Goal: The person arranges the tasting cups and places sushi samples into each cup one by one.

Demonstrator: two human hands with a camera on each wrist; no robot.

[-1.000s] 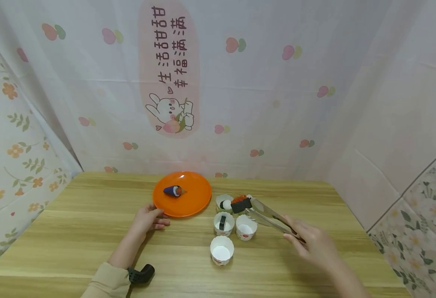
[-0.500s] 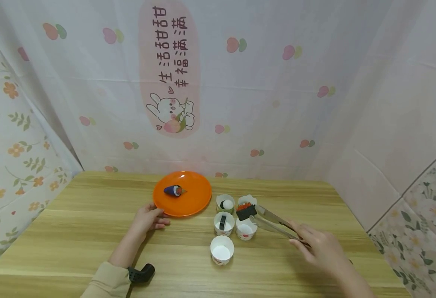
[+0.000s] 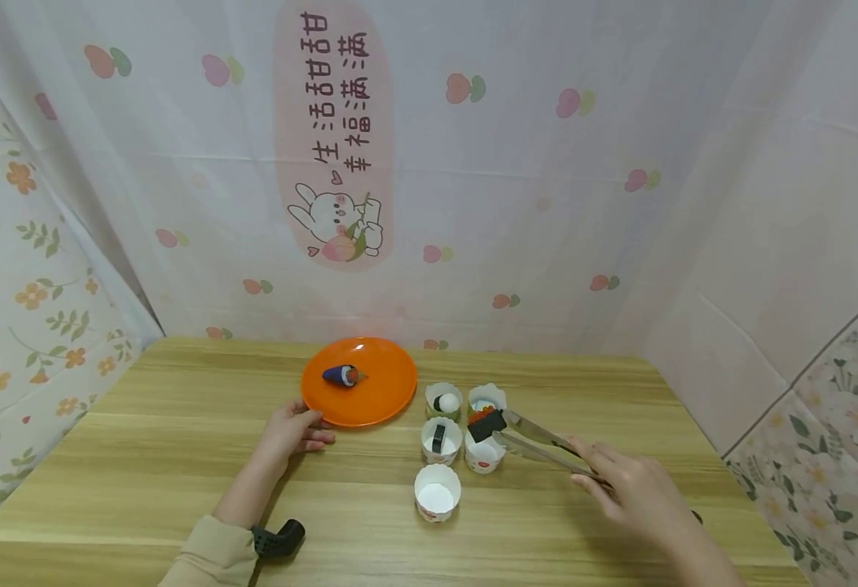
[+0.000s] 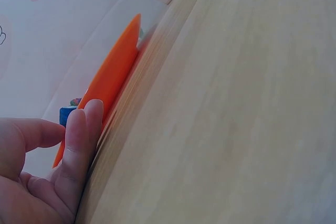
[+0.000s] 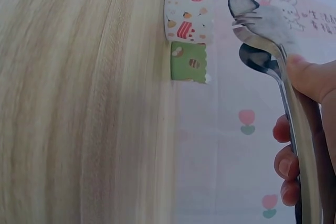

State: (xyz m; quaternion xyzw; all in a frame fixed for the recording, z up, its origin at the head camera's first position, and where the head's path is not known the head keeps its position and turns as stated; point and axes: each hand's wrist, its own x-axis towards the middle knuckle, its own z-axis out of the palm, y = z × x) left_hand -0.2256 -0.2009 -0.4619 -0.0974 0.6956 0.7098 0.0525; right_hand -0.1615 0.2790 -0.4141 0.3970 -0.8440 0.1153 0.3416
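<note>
My right hand [image 3: 630, 493] grips metal tongs [image 3: 549, 455], whose ends hold a toy roe sushi [image 3: 486, 425] with a black wrap and orange-red top. The sushi hangs over the two right-hand paper cups, the middle cup [image 3: 483, 458] and the back cup [image 3: 497, 395], which has something blue and yellow showing inside. In the right wrist view the tongs [image 5: 289, 93] have a fork-like end and a spoon-like end. My left hand [image 3: 289, 434] pinches the near-left rim of an orange plate [image 3: 392, 391], thumb above and fingers below. On the plate lies a blue cone-shaped hand roll [image 3: 341, 376].
Left of these cups stand a back cup [image 3: 433, 414] with a white-and-black piece, a middle cup [image 3: 427, 452] with a black-banded piece, and a front cup [image 3: 437, 507] with nothing seen inside. A printed curtain [image 3: 531, 204] hangs behind the wooden table [image 3: 370, 522].
The sushi in the tongs has moved right and slightly nearer, off the back-left cup and over the right-hand cups. The left hand and plate stay put.
</note>
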